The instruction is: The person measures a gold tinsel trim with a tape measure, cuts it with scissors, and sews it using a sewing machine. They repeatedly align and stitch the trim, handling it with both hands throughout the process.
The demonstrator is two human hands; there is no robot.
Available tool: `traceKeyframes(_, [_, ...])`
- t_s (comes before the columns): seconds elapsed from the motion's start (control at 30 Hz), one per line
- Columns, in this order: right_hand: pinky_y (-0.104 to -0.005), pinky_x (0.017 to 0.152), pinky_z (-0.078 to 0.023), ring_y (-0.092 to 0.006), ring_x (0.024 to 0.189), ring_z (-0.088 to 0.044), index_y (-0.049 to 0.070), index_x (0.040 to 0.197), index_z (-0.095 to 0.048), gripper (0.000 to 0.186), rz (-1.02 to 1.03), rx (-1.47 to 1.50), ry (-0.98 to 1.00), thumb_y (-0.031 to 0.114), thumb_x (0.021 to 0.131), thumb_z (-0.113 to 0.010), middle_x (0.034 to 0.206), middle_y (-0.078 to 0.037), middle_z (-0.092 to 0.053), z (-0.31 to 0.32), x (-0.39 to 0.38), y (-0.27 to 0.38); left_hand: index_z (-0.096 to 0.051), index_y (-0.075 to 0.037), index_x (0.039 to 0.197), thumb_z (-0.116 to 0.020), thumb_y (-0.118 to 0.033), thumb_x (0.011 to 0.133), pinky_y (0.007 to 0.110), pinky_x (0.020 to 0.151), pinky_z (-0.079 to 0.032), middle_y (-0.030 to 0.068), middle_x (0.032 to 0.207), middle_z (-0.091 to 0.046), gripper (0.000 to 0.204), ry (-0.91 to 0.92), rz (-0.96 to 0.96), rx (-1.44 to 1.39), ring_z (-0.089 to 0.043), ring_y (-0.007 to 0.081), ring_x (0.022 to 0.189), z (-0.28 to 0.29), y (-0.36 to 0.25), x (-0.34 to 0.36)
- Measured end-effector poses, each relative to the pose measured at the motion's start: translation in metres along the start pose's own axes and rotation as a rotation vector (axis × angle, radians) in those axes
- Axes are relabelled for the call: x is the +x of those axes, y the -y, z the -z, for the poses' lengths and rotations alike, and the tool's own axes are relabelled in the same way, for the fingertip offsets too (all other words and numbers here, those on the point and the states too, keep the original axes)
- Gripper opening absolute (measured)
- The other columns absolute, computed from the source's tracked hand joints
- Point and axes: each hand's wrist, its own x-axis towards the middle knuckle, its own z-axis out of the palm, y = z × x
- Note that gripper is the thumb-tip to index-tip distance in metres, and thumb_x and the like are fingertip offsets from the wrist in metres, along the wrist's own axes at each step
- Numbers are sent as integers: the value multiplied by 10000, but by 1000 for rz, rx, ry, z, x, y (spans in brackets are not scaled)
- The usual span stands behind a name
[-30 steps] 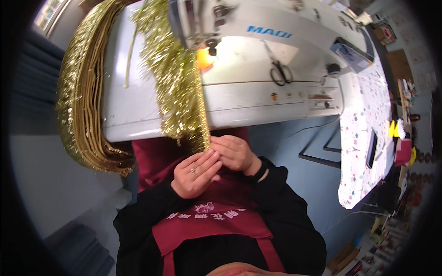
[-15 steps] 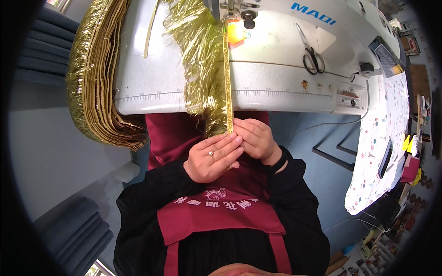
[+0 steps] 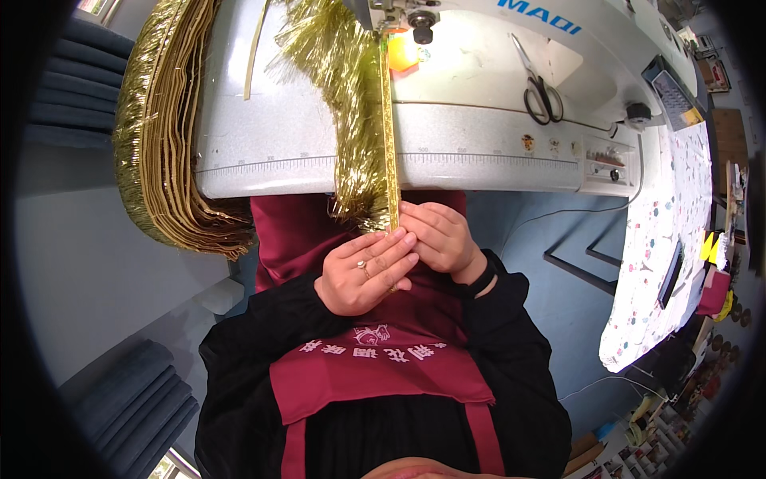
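Observation:
A length of gold tinsel fringe hangs from under the head of a white sewing machine over the table's front edge. Its right side is a flat, glittery gold band, pulled straight toward me. My left hand, with a ring on one finger, closes over the band's near end. Beside it my right hand pinches the same band from the right, fingertips touching those of the left. The tip of the band is hidden under my fingers. Near the needle lies a small orange piece.
Thick folded gold fringe drapes over the table's left end. Black-handled scissors lie on the white sewing table, right of the machine's needle. A narrow strip rests at left. Farther right, a phone lies on a patterned cloth.
The tinsel strands beside the band hang narrower and have shifted slightly. Both hands keep their grip in nearly the same place; the whole view has moved a little.

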Motion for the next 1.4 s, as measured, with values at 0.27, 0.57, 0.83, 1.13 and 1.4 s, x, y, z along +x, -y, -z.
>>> traceKeyframes(0.27, [-395,968,-562,-299,1181,-714,20,1018,-703,168,-4,14,-11,109,886,-649,1178,-121,-733,-1,0,-1,-727,-19,1226,-719,-291,975,392,1054,-545,149,1275,-744,371,7,10,-2,-704,269,1237,-1,-1,1])
traceKeyframes(0.57, [-407,922,-584,-314,1154,-717,-6,1056,-707,194,-79,112,-83,74,886,-656,1235,-134,-721,-6,1,-1,-712,-16,1248,-695,-312,1003,426,1060,-538,209,1271,-734,385,21,4,-38,-719,315,1209,-2,0,-2])
traceKeyframes(0.83, [-415,931,-608,-333,1105,-728,-43,1085,-716,221,-111,237,-19,53,891,-671,1295,-171,-708,2,8,-4,-726,-87,1244,-732,-239,912,409,1008,-568,140,1366,-689,365,90,-90,-95,-698,268,1213,31,14,29])
traceKeyframes(1.13, [-411,845,-638,-335,1027,-743,-3,1081,-739,283,-98,155,62,-1,798,-751,1266,-153,-697,6,12,-1,-559,-136,1497,-703,-159,1008,339,880,-584,110,1233,-723,510,890,717,-916,-734,211,992,84,244,155])
traceKeyframes(1.4, [-425,834,-641,-351,1003,-743,5,1089,-755,290,-73,131,69,6,800,-784,1285,-183,-668,-2,28,13,-519,-120,1535,-624,-84,972,357,762,-605,158,1114,-752,574,128,425,-89,-744,235,917,80,448,230])
